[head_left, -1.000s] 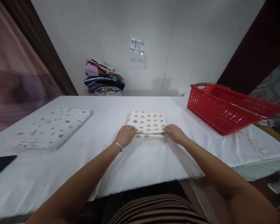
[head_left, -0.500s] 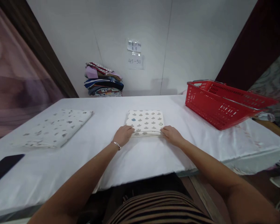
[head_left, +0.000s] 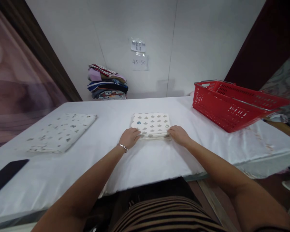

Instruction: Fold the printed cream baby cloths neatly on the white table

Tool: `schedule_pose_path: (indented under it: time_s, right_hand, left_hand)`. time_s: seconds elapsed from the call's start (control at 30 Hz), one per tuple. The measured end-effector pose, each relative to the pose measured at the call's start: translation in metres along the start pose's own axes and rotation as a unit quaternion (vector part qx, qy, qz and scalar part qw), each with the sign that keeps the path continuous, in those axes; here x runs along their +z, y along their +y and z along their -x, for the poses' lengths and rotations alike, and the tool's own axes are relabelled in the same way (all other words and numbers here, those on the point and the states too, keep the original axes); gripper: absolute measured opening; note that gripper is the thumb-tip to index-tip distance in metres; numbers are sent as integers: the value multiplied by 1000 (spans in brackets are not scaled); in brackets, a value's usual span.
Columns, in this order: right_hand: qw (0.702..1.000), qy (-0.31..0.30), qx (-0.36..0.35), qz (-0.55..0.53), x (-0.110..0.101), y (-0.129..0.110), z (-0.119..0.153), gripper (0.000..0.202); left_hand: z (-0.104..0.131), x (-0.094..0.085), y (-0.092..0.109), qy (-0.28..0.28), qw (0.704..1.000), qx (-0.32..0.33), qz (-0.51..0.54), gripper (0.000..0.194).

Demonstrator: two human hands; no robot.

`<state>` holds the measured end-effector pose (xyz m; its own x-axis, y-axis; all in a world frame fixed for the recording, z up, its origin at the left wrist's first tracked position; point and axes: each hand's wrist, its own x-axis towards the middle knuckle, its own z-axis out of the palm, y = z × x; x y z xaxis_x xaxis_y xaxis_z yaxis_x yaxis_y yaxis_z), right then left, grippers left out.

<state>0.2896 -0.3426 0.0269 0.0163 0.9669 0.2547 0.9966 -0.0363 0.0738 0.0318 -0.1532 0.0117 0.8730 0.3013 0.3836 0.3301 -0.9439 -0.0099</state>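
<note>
A folded white cloth [head_left: 151, 124] with a grey-green printed pattern lies flat in the middle of the white-covered table [head_left: 106, 174]. My left hand [head_left: 130, 137], a bracelet on its wrist, grips the near left corner, with the fingers on top of the layers. At the near right corner my right hand [head_left: 179, 134] pinches the folded edge in the same way. Both thumbs are hidden or hard to make out. The near edge shows several layers between my hands.
Another folded patterned cloth [head_left: 62, 132] lies on the left, with a dark flat object [head_left: 7, 175] nearer the front edge. A red basket [head_left: 228, 106] stands at the right. By the wall is a stack of folded fabrics [head_left: 107, 83], left of two paper signs [head_left: 139, 54].
My hands remain at the cloth's near corners and have shifted very slightly. The near edge looks a little lifted and thicker. The view has moved a bit.
</note>
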Motion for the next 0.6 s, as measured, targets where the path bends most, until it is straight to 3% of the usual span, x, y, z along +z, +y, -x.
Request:
schedule_pose_path:
  time_s: [0.13,0.27,0.37,0.6]
  right_hand:
    - [998,48,1,34,-3,2,-6,22]
    - [998,3,-43,35,15,-1,6,19]
    - [999,-3,-32,34,25,-3,15,21]
    - [1000,1,-9,3,19,-9,21,26]
  left_hand:
    - [2,1,4,13,1000,-3,-24,20]
    - [7,4,7,19,999,23,-40,20]
    - [9,5,6,21,998,30,-43,22]
    - [27,6,-1,48,999,9,-20,25]
